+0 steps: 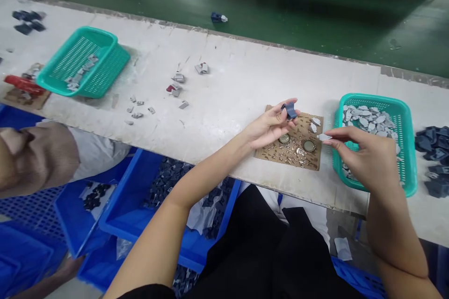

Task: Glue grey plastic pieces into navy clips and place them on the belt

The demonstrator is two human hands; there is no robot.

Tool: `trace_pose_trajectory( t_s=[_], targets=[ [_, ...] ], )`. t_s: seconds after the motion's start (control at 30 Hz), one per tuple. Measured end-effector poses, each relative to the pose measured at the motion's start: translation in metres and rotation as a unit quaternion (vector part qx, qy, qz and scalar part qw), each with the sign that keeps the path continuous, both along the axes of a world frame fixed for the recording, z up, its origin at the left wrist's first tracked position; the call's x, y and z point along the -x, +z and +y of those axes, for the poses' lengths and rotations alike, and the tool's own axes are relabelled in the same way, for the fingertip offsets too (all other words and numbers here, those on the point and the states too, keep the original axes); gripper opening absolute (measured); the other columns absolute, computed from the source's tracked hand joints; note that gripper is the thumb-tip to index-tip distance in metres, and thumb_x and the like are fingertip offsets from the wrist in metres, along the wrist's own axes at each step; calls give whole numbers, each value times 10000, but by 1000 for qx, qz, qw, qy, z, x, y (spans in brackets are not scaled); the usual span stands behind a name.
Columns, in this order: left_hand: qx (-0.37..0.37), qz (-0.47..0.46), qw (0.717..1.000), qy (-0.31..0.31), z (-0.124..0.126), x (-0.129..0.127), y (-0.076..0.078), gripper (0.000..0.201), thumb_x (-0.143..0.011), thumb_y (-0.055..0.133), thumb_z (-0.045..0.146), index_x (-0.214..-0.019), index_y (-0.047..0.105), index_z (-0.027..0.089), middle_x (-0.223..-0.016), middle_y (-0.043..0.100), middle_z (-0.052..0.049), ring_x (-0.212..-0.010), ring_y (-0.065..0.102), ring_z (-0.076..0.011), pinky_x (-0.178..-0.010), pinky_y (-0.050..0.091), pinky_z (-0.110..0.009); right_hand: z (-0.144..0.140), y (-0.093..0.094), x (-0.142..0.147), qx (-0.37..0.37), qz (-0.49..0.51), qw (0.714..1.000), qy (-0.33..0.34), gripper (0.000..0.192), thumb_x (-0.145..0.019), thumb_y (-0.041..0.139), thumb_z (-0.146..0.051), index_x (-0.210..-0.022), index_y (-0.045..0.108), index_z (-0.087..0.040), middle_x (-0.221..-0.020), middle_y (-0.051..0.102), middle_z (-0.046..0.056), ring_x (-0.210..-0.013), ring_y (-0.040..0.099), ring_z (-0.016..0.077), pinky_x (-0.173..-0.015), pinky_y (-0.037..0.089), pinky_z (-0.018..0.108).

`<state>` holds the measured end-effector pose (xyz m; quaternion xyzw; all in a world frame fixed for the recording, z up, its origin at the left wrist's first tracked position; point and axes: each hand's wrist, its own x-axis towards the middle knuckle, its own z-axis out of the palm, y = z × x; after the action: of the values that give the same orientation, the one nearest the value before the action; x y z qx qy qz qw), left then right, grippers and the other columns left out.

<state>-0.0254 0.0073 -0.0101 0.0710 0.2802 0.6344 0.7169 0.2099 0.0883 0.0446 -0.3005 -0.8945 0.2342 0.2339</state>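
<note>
In the head view, a brown cardboard sheet [280, 154] lay on the white table [245, 79], near its front edge. Tiny metal bits and two round caps [309, 145] sat on the sheet. The left hand [270, 126] hung just over the sheet's left part. Its fingertips pinched a small dark blue part [291, 111]. The right hand [365, 152] was just right of the sheet, over a green basket [407, 149] full of pale grey pieces. Its thumb and finger pinched a small white piece [323, 137] above the sheet's right edge. The two held things were near each other but not touching. Dark blue parts [433, 149] lay in a pile farther right of the sheet. Far to the left of the sheet stood another green basket [84, 60]. Blue bins [115, 215] sat below the table, left of the sheet.
</note>
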Motion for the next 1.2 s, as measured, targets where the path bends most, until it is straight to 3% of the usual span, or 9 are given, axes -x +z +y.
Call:
trace_pose_trajectory(
  t_s=[0.17,0.4,0.47,0.6,0.77,0.9,1.03,1.2],
  targets=[
    [32,-14,999,11,-1,1,8,148,-924,641,71,-1027,717,146,-970,726,-43,-927,724,-86,-987,569,-185,-3,1,0,-77,-16,994,71,166,-984,682,-185,-1003,787,-313,-963,828,-2,-866,782,220,-732,569,344],
    [17,26,999,5,-1,-2,12,77,-953,631,101,-942,706,91,-932,739,-49,-974,752,-82,-1016,578,-170,-9,0,1,-104,-52,992,53,165,-1016,657,-214,-1008,781,-323,-916,818,-4,-831,766,221,-724,559,366],
    [14,55,998,7,-1,-2,10,72,-948,669,152,-966,697,88,-949,735,-47,-980,751,-93,-983,594,-187,-12,-1,2,-113,-50,991,58,182,-1024,639,-187,-1017,774,-309,-906,817,-4,-821,762,216,-722,559,363],
    [30,83,996,20,-1,1,6,247,-895,772,215,-1083,677,85,-969,702,-34,-1013,740,-109,-892,593,-171,-16,-5,6,-144,-55,986,66,199,-981,650,-82,-1003,768,-241,-902,815,18,-796,741,212,-728,561,343],
    [56,85,994,32,0,1,14,293,-974,667,197,-1248,652,94,-1065,682,-34,-1093,723,-106,-886,583,-163,-18,-13,6,-181,-99,976,68,160,-961,660,-86,-929,765,-203,-862,805,42,-739,710,219,-711,535,356],
    [52,81,995,38,1,0,21,245,-1016,585,158,-1236,661,80,-996,642,-3,-978,700,-45,-764,496,-87,-18,-16,5,-184,-113,974,66,176,-983,636,-120,-928,768,-222,-856,810,33,-729,702,217,-690,504,361],
    [3,79,996,36,2,1,17,244,-988,630,127,-1213,685,48,-874,581,30,-749,596,32,-640,358,-59,-18,-15,6,-196,-142,968,69,175,-988,638,-121,-918,759,-225,-864,812,29,-744,690,213,-694,461,363],
    [-11,75,997,16,1,0,11,229,-960,662,125,-1174,721,66,-888,632,32,-735,604,36,-648,375,-65,-20,-14,9,-234,-169,954,77,176,-986,638,-113,-898,752,-214,-845,802,33,-730,638,218,-670,409,378]
  ],
)
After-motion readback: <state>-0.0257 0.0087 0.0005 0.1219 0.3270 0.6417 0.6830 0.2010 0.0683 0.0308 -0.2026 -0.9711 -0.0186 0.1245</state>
